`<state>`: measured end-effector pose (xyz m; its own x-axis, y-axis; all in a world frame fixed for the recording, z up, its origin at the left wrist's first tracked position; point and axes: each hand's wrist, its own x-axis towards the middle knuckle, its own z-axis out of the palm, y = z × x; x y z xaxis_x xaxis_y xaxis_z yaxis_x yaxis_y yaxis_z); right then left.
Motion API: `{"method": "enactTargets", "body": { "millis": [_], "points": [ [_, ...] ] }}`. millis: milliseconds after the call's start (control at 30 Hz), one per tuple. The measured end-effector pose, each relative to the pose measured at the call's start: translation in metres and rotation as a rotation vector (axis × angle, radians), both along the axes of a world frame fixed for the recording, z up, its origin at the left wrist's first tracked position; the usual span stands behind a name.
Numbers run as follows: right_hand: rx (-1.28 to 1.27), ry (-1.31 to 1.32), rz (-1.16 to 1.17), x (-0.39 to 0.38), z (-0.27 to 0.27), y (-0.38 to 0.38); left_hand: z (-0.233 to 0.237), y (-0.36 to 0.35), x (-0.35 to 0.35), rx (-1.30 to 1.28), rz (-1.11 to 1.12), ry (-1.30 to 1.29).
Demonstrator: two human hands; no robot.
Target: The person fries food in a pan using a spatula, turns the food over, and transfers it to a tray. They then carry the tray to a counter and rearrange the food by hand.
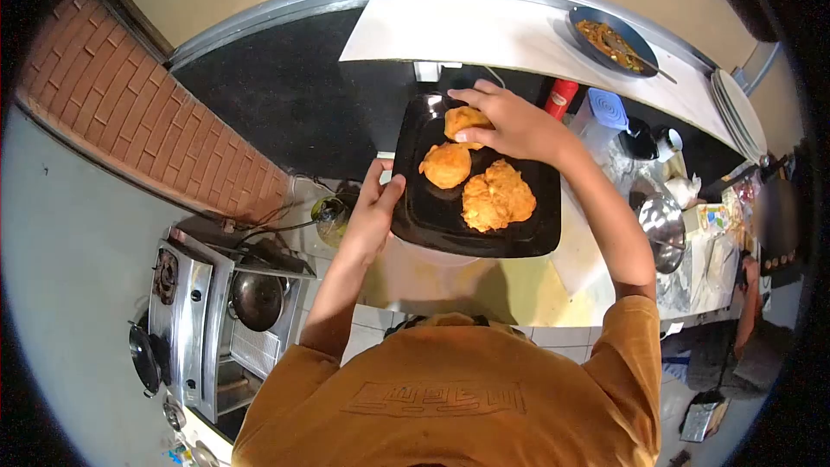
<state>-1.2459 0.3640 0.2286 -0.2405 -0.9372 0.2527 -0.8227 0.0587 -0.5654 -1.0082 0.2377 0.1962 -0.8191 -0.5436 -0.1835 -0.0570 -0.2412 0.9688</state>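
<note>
A square black plate (432, 223) is held in front of me over the counter. My left hand (372, 214) is closed on its left edge, thumb on the rim. Golden fried fritters lie on it: a rounded fritter (445, 166) at the left and a larger, lumpy fritter mass (500, 197) at the lower right. Near the plate's far edge, my right hand (519, 125) grips another fritter (461, 121) between thumb and fingers. Whether that fritter touches the plate is hard to tell.
A white shelf (484, 30) carries a dark bowl of food (635, 63) and stacked plates (737, 117). On the right are a red bottle (561, 98), a blue-lidded container (608, 110) and a metal bowl (664, 225). A stove (186, 320) stands left; another person's arm (749, 303) shows right.
</note>
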Motion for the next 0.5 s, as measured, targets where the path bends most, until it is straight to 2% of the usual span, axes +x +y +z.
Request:
{"method": "enactTargets", "body": {
  "millis": [67,167,233,300,500],
  "points": [
    [0.097,-0.007,0.002,-0.021,0.004,-0.003,-0.009,-0.009,-0.020,0.019,-0.078,0.048],
    [0.121,-0.019,0.079,-0.049,0.000,-0.005,-0.012,-0.009,-0.038,0.012,-0.065,0.039],
    [0.048,0.019,0.103,-0.058,-0.002,-0.002,-0.018,-0.013,-0.045,-0.025,-0.053,-0.028],
    [0.211,-0.222,0.122,-0.061,0.007,0.001,-0.023,-0.014,-0.048,-0.055,-0.035,-0.103],
    [0.131,-0.229,0.083,-0.073,0.001,0.002,-0.021,-0.007,-0.052,0.076,0.006,-0.042]
  ]
}}
